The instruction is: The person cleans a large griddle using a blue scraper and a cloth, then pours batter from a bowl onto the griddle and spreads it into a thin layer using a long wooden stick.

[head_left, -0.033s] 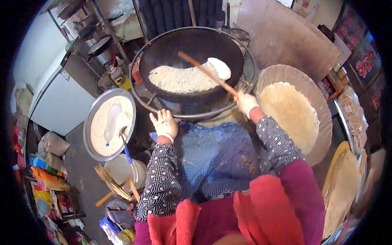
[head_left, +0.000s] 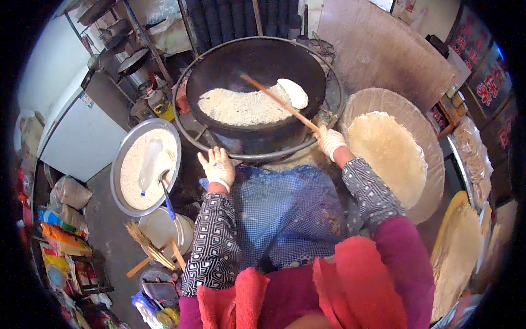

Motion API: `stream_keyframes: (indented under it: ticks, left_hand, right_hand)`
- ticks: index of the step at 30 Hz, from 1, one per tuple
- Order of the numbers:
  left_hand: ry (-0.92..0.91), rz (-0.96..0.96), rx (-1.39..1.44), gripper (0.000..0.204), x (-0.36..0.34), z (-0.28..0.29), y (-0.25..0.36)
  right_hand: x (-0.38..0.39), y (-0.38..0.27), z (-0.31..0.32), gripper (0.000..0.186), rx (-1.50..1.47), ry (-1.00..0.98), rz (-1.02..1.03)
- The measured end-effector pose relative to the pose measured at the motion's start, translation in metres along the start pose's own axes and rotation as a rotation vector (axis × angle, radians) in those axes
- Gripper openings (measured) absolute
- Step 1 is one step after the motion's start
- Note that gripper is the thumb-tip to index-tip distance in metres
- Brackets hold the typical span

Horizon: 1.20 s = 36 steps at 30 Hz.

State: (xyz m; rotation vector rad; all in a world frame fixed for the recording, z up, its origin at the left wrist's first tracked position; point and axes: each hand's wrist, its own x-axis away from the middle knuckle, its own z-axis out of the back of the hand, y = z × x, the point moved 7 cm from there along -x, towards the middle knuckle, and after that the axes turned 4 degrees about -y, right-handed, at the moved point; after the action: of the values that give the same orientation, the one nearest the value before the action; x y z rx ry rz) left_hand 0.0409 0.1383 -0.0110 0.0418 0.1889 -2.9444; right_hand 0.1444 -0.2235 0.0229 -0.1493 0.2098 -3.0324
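My right hand (head_left: 330, 141), in a pale glove, is closed around a long wooden stick (head_left: 279, 102). The stick slants up and left across a large round dark griddle (head_left: 257, 60). Pale batter (head_left: 241, 106) lies in a curved band on the griddle's near half, with a thicker white lump (head_left: 293, 93) at its right end, just right of the stick. My left hand (head_left: 218, 167), gloved too, has its fingers spread at the near-left side of the metal ring (head_left: 249, 157) around the griddle and holds nothing. Whether its fingertips touch the ring, I cannot tell.
At left, a metal basin (head_left: 116, 181) of pale meal holds a clear bottle (head_left: 149, 164) and a blue-handled ladle (head_left: 166, 192). Below it stand a white bucket (head_left: 159, 225) and a hand brush (head_left: 143, 241). Right, thin round flatbreads (head_left: 386, 153) fill a lined basket (head_left: 433, 164).
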Motion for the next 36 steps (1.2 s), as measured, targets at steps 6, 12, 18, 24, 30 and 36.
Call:
stream_keyframes:
  ticks: [6,12,18,24,30,36]
  left_hand:
    - [-0.078,0.062,-0.026,0.058,0.004,0.008,-0.012]
    - [0.05,-0.27,0.19,0.061,0.041,0.037,0.1]
    - [0.019,-0.183,-0.037,0.062,0.035,0.012,0.104]
    - [0.066,-0.147,-0.006,0.049,0.026,0.015,0.081]
    - [0.1,-0.073,0.034,0.045,0.024,0.022,0.052]
    - [-0.006,-0.013,0.036,0.046,0.013,0.007,0.036]
  right_hand:
    - [-0.011,0.013,-0.009,0.036,-0.117,0.019,-0.001]
    - [-0.001,0.035,-0.026,0.035,-0.057,0.033,-0.098]
    - [-0.006,0.012,-0.006,0.035,0.105,0.041,-0.001]
    - [-0.027,0.021,-0.018,0.035,0.082,0.103,0.041]
    - [-0.04,0.056,-0.021,0.037,0.034,0.173,-0.02]
    - [-0.016,0.04,-0.044,0.035,0.179,0.078,0.112]
